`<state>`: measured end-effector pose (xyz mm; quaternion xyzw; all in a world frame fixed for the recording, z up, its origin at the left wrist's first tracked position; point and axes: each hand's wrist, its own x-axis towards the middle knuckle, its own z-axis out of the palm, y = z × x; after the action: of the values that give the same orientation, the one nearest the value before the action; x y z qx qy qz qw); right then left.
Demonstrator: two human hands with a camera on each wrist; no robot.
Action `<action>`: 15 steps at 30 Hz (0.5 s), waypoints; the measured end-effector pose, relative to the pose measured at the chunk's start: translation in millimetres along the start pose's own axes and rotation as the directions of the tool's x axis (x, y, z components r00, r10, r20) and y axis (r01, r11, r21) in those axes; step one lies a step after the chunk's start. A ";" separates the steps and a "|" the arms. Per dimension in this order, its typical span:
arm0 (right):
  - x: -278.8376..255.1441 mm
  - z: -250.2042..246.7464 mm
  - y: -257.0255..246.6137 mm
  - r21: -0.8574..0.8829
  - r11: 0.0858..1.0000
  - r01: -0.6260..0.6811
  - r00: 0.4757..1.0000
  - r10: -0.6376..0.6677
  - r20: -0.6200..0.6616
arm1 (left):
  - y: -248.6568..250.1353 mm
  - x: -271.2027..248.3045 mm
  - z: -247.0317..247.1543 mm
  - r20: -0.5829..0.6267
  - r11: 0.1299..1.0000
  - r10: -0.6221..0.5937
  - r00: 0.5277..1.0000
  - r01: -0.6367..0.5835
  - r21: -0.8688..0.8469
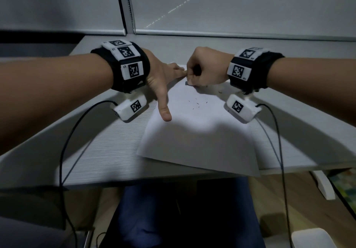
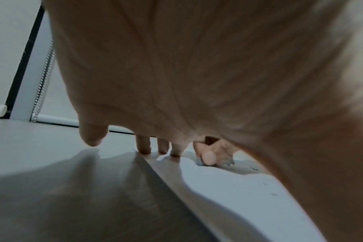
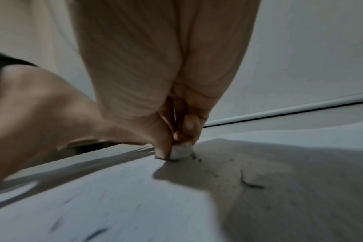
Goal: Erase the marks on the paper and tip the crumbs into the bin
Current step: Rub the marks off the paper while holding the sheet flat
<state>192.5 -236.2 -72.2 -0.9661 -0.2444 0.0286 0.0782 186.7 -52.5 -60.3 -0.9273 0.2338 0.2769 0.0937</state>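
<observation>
White paper (image 1: 194,141) approx. half-erased: right hand (image 1: 206,68) pinches eraser (image 3: 180,151) w/ curled fingers, left hand (image 1: 161,76) flat, crumbs (image 1: 196,103) untipped.

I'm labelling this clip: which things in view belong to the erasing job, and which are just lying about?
Job:
- paper
- eraser, pinched in right hand
- crumbs
- left hand, pressing paper

Lying about:
- desk
- blind chain
</observation>
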 end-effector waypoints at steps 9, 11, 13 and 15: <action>3.0 5.5 -10.3 -0.024 0.997 0.077 0.997 -0.076 0.011 | -6.0 2.6 4.1 -0.005 1.000 0.017 1.000 -0.018 -0.016; -2.1 6.3 -14.8 -0.020 0.992 0.126 0.991 -0.125 0.051 | -8.8 3.9 6.2 -0.001 0.999 0.030 1.000 -0.030 -0.033; 0.1 4.8 -13.8 -0.025 0.993 0.119 0.992 -0.118 0.044 | -8.7 4.1 6.4 -0.005 0.999 0.038 0.999 -0.038 -0.034; 6.8 2.6 -9.0 -0.036 0.998 0.060 0.998 -0.060 -0.002 | -8.6 4.7 5.6 -0.010 0.999 0.032 0.999 -0.032 -0.033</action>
<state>194.0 -224.8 -73.4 -0.9596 -0.2738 0.0206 0.0622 191.8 -45.1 -67.2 -0.9262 0.2444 0.2776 0.0725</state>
